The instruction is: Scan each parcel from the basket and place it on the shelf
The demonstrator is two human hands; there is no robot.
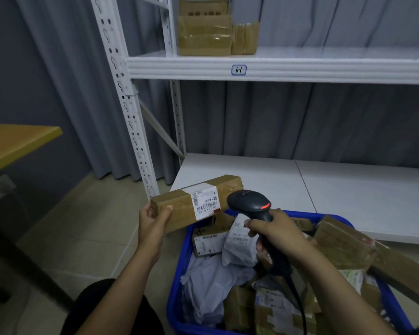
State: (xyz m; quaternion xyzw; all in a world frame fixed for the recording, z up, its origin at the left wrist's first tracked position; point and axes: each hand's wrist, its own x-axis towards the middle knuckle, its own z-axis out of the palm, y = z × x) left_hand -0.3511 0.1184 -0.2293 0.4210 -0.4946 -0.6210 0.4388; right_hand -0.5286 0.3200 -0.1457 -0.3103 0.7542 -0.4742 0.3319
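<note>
Head view: the fingers (151, 212) of my left hand (153, 221) curl round the near end of a long brown parcel (177, 205), thumb on top, holding it in the air with its white barcode label (205, 201) facing up. The fingers (252, 224) of my right hand (276, 232) wrap tightly round the handle of a black scanner (248, 201). Its head sits just at 3 o'clock of the label, a red light showing on top, and its cable (298, 303) drops toward 6 o'clock.

Below both hands, the blue basket (177, 298) holds more parcels: brown boxes and grey mailer bags heaped together. One long box (397, 269) hangs over the rim at 3 o'clock. The held parcel hovers over the basket's 10 o'clock corner.

At 12 o'clock stands the white shelf (300, 68). Its lower board (348, 189) lies just behind the basket. Its upper board carries a tag reading 61 (238, 69) and three taped boxes (203, 35) at 11 o'clock. A yellow-topped table (15, 139) stands at 9 o'clock.
</note>
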